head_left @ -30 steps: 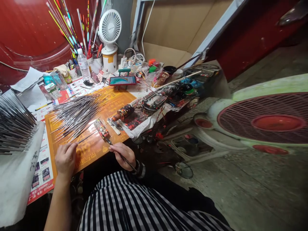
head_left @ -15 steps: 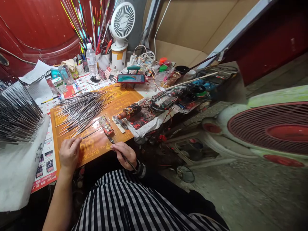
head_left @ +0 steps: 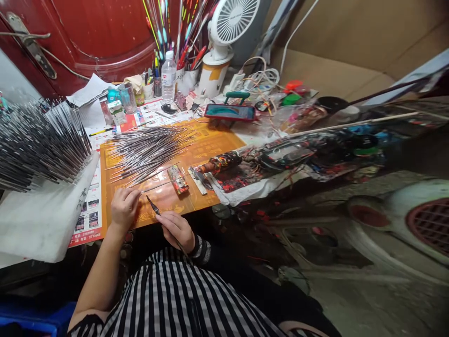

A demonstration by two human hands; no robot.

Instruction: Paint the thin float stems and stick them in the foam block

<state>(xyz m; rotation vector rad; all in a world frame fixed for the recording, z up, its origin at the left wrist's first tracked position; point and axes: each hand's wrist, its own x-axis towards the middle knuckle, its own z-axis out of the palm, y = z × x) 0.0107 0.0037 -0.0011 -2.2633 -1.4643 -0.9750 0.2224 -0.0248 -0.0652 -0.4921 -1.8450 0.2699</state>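
My left hand (head_left: 123, 208) pinches the near end of a thin grey stick (head_left: 156, 187), whose far part lies over a small paint-stained block (head_left: 178, 179). Just to the right, my right hand (head_left: 177, 230) is closed around a dark-tipped brush (head_left: 153, 205), its tip pointing up and left, close to the stick but apart from the block. Behind both hands, a loose pile of thin dark sticks (head_left: 147, 150) is spread on the orange mat (head_left: 224, 135).
Many dark sticks stand upright in a white foam block (head_left: 45, 224) at the left. A phone (head_left: 229, 112) on a stand, a bottle (head_left: 169, 77) and a white fan (head_left: 235, 21) are at the back. Paint-covered tools and a cloth (head_left: 238, 194) lie to the right.
The view has shifted, so the table things appear further right. The brush in my right hand has moved away from the block, toward the stick in my left hand.
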